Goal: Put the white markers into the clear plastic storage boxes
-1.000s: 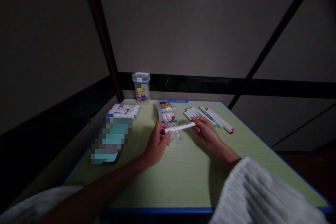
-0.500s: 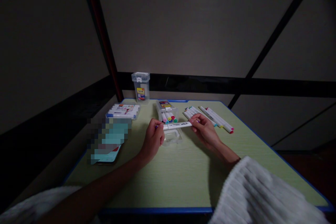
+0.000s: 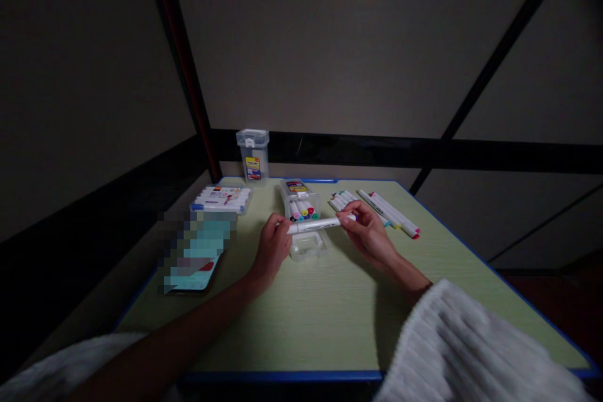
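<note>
A white marker [image 3: 315, 225] is held level above the table between my two hands. My left hand [image 3: 273, 248] is closed on its left end, hiding that tip. The right end, with a bit of purple showing, is pinched in the fingers of my right hand [image 3: 367, 232]. Just behind the marker lies a clear plastic case [image 3: 298, 196] on its side, with several colour-tipped markers inside and its mouth toward me. The case's clear lid [image 3: 309, 246] rests on the table below the held marker.
Loose white markers [image 3: 389, 210] lie in groups at the right. An upright clear container [image 3: 253, 157] stands at the back left, near a flat box of markers [image 3: 221, 199]. A phone with a partly blurred screen [image 3: 200, 254] lies at the left on the green table [image 3: 301, 326].
The marker has turned slightly about its length, so its printed label shows less. Its right end sits a little higher, with purple now visible past my right fingers.
</note>
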Tool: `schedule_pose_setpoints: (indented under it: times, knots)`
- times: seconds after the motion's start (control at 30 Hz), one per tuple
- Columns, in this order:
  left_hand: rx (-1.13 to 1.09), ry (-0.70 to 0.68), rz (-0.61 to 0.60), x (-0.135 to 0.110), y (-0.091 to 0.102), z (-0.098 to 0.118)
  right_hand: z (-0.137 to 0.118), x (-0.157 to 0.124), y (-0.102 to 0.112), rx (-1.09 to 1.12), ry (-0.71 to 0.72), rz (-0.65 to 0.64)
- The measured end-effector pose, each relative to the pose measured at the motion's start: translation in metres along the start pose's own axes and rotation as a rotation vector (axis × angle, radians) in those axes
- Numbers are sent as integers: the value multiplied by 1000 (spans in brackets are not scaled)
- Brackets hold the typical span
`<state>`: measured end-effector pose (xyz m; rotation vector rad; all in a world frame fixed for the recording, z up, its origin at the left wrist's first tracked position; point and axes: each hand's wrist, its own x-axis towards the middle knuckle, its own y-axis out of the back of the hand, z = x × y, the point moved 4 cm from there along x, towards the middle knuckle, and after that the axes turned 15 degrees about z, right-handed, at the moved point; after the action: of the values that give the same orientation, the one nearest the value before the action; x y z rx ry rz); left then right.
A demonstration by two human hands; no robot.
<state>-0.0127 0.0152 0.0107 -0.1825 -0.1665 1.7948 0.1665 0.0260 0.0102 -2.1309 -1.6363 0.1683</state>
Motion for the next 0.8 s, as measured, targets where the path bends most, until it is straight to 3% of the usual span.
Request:
schedule_pose_setpoints:
  times: [0.37,0.8]
  knots:
    - [-23,49,22,7,5,-9,-7,-7,-7,-99,101,-94]
    - [16,1,3,8,4,-11,-6,-6,-5,-10,-23,-31]
